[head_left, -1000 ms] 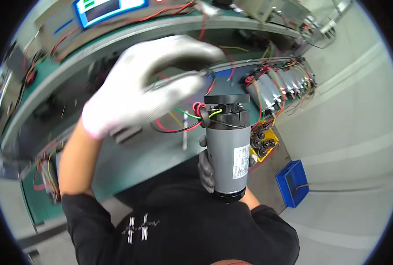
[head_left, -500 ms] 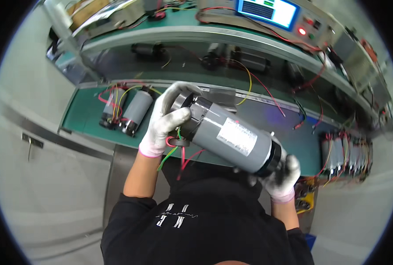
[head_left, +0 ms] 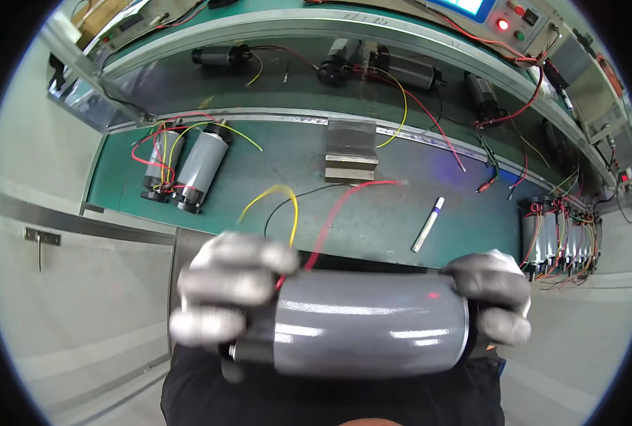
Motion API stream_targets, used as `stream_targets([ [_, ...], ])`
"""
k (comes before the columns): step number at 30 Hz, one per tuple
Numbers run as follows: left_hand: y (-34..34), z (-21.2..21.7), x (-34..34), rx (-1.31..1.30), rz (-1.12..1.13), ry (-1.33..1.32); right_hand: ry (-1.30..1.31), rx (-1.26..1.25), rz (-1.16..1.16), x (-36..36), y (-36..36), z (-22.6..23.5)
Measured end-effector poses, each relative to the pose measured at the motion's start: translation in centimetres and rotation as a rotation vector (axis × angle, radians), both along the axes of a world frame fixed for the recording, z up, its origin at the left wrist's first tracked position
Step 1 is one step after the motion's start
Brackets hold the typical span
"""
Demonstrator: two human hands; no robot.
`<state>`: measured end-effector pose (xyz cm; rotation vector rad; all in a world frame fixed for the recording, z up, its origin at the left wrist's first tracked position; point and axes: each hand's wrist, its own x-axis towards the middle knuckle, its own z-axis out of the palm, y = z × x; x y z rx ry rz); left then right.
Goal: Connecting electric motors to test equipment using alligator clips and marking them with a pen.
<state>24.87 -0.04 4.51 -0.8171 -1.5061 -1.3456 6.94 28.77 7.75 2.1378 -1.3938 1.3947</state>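
The green table (head_left: 287, 156) spreads toward 12 o'clock; the grey motor (head_left: 373, 323) is held sideways at 6 o'clock. The left hand (head_left: 227, 284) curls blurred fingers around the motor's 9 o'clock end, the right hand (head_left: 495, 291) clasps its 3 o'clock end, and a white pen (head_left: 427, 226) lies toward the motor's 1 o'clock.

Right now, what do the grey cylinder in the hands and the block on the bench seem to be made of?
The grey cylinder looks like painted metal: smooth and glossy, with bright streaked highlights, though plastic isn't ruled out. The block seems bare metal, dull grey with a paler, shinier front strip.
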Motion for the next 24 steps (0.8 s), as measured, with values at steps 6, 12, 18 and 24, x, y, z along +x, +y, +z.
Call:
stream_targets([
  [6,-0.2,-0.3,-0.8,0.047,0.145,-0.21,-0.561,-0.217,-0.127,0.2,-4.3,-2.8],
  [12,-9.4,-7.7,-13.4,-0.224,0.603,-0.717,-0.716,0.277,-0.725,-8.8,-9.8,-5.9],
  [18,-12.2,-13.3,-18.7,0.204,0.588,-1.052,-1.119,0.559,-0.76,-14.5,-13.0,-14.4],
  [24,-11.1,-9.4,-15.3,0.025,0.794,-1.093,-0.929,0.28,-0.651,-2.0,-10.8,-12.8],
])
